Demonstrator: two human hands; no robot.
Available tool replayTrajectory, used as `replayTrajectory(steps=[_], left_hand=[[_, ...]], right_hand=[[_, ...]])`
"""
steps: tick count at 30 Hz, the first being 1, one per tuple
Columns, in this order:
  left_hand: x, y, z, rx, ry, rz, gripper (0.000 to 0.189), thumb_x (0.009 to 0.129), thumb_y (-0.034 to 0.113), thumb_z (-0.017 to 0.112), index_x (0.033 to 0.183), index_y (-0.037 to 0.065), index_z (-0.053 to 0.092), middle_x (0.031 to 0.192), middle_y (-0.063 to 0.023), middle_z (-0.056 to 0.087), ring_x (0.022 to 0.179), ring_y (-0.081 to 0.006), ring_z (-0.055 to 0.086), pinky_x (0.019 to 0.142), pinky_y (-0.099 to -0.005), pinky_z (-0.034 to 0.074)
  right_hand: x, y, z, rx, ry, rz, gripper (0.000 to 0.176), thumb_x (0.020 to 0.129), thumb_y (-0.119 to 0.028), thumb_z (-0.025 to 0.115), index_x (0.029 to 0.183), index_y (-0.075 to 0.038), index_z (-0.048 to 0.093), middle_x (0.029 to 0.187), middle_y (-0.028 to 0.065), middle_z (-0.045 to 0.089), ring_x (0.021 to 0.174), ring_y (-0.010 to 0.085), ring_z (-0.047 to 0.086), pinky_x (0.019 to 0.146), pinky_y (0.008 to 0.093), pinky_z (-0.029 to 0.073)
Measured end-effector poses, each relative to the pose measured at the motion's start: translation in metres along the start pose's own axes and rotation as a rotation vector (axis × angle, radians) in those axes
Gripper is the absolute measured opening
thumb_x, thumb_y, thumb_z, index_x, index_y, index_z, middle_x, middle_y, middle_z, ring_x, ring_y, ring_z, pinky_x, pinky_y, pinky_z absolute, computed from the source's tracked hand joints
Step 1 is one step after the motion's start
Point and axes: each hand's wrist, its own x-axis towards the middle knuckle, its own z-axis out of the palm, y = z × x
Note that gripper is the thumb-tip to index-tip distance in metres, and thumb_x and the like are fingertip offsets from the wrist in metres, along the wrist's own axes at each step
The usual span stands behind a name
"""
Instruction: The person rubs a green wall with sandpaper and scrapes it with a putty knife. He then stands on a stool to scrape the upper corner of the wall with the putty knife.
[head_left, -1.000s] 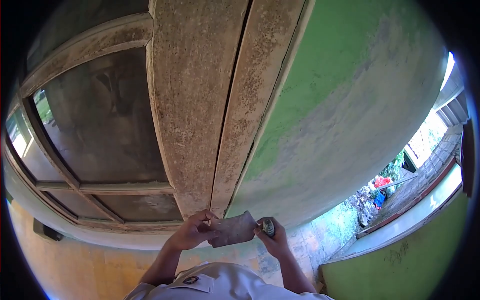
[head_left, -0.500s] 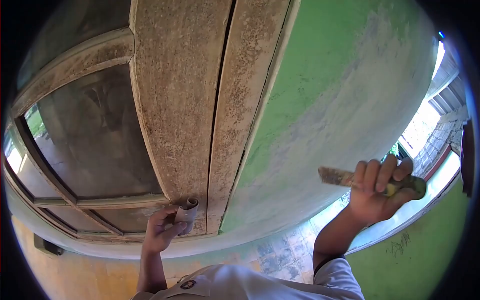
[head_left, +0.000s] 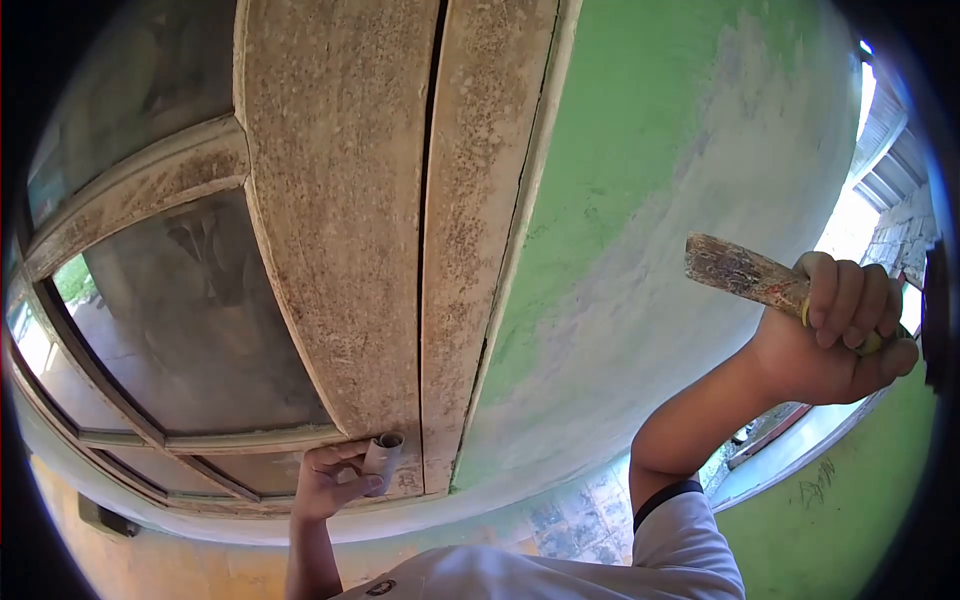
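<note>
A small rolled sheet (head_left: 380, 464), greyish brown and looking like sandpaper, is pinched between the thumb and fingers of my left hand (head_left: 327, 482). That hand is at the lower part of the weathered wooden door (head_left: 335, 250), and the roll overlaps the wood in this view. Out to the right, my right hand (head_left: 840, 325) is wrapped round the yellow-green handle of a paint-crusted scraper (head_left: 745, 272). Its flat, worn blade points left, in front of the patchy green wall (head_left: 620, 180), apart from the door.
Glass panes (head_left: 200, 310) in wooden bars fill the left side of the door. A narrow wooden frame (head_left: 475, 250) borders the green wall. Below lies a tiled floor (head_left: 590, 520), and a second green wall (head_left: 830, 510) stands at the lower right.
My right hand has moved up and to the right with the scraper, the arm now more raised. My left hand still grips the roll, slightly lower in view.
</note>
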Motion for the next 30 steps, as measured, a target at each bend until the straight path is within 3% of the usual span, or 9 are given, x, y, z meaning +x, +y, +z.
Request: replayTrajectory(steps=[3,9,14,15,19,22,23,26,30], left_hand=[[0.0,-0.001,-0.001,0.034,-0.013,-0.001,0.046,0.062,-0.013,0.07,0.106,-0.005,0.061,0.09,-0.0095,0.066,0.076,-0.0133,0.062,0.071,-0.0269,0.05],[0.0,-0.007,-0.003,-0.001,0.006,-0.009,0.049,0.057,-0.015,0.069,0.105,-0.005,0.061,0.09,-0.0123,0.066,0.079,-0.017,0.064,0.075,-0.0305,0.049],[0.0,-0.008,-0.002,-0.019,-0.014,0.03,0.046,0.062,-0.013,0.07,0.106,-0.004,0.061,0.094,-0.0106,0.065,0.079,-0.0143,0.063,0.072,-0.0275,0.05],[0.0,-0.008,-0.002,-0.016,-0.011,0.028,0.046,0.062,-0.013,0.07,0.106,-0.004,0.061,0.094,-0.0106,0.065,0.079,-0.0143,0.063,0.072,-0.0275,0.05],[0.0,-0.006,-0.002,0.022,-0.031,0.04,0.045,0.064,-0.011,0.07,0.107,-0.003,0.061,0.092,-0.0099,0.066,0.078,-0.013,0.062,0.072,-0.0267,0.049],[0.0,-0.003,0.0,0.003,-0.023,0.012,0.043,0.065,-0.01,0.07,0.106,-0.004,0.061,0.088,-0.0089,0.066,0.077,-0.0123,0.062,0.072,-0.0258,0.049],[0.0,-0.002,0.0,-0.001,-0.019,-0.01,0.042,0.065,-0.01,0.07,0.106,-0.004,0.061,0.085,-0.0083,0.066,0.077,-0.0121,0.062,0.072,-0.0253,0.049],[0.0,-0.003,0.0,0.008,-0.021,-0.012,0.042,0.066,-0.009,0.07,0.106,-0.004,0.061,0.083,-0.0079,0.066,0.076,-0.0119,0.062,0.071,-0.025,0.048],[0.001,-0.001,0.0,0.016,-0.043,0.0,0.042,0.066,-0.009,0.07,0.107,-0.004,0.06,0.085,-0.0081,0.066,0.076,-0.0119,0.061,0.071,-0.0251,0.049]], right_hand=[[0.0,0.009,0.009,0.022,0.001,-0.027,0.028,0.083,-0.036,0.056,0.072,-0.012,0.046,0.06,-0.0008,0.041,0.047,0.0108,0.036,0.052,0.0273,0.031],[0.004,0.014,0.012,-0.015,-0.03,-0.056,0.028,0.084,-0.035,0.053,0.072,-0.011,0.046,0.06,-0.001,0.041,0.047,0.0106,0.036,0.051,0.0265,0.031],[-0.001,0.052,0.008,-0.173,0.101,-0.046,0.032,0.092,-0.038,0.041,0.073,-0.013,0.047,0.06,-0.0027,0.042,0.047,0.0094,0.036,0.05,0.0252,0.03],[0.002,0.065,0.017,-0.078,0.095,-0.092,0.034,0.095,-0.035,0.035,0.072,-0.013,0.046,0.062,-0.0032,0.043,0.047,0.0079,0.035,0.05,0.0243,0.029],[-0.001,0.038,0.012,-0.187,-0.014,-0.136,0.035,0.096,-0.032,0.032,0.072,-0.011,0.045,0.063,-0.003,0.044,0.046,0.0064,0.034,0.049,0.0242,0.029],[-0.006,0.027,0.002,-0.05,-0.023,-0.242,0.035,0.097,-0.031,0.03,0.072,-0.011,0.045,0.063,-0.003,0.044,0.046,0.0065,0.034,0.049,0.0241,0.028],[-0.009,0.043,0.0,-0.163,0.118,-0.183,0.035,0.096,-0.03,0.032,0.069,-0.012,0.044,0.06,-0.0031,0.042,0.045,0.0068,0.034,0.048,0.0238,0.029],[-0.001,0.062,0.019,-0.104,0.227,-0.103,0.035,0.095,-0.03,0.033,0.066,-0.014,0.041,0.056,-0.0033,0.038,0.044,0.0072,0.033,0.047,0.0236,0.029],[-0.006,0.024,0.003,-0.01,0.056,-0.227,0.03,0.097,-0.027,0.031,0.072,-0.014,0.042,0.056,-0.0034,0.034,0.043,0.008,0.029,0.046,0.0233,0.025]])
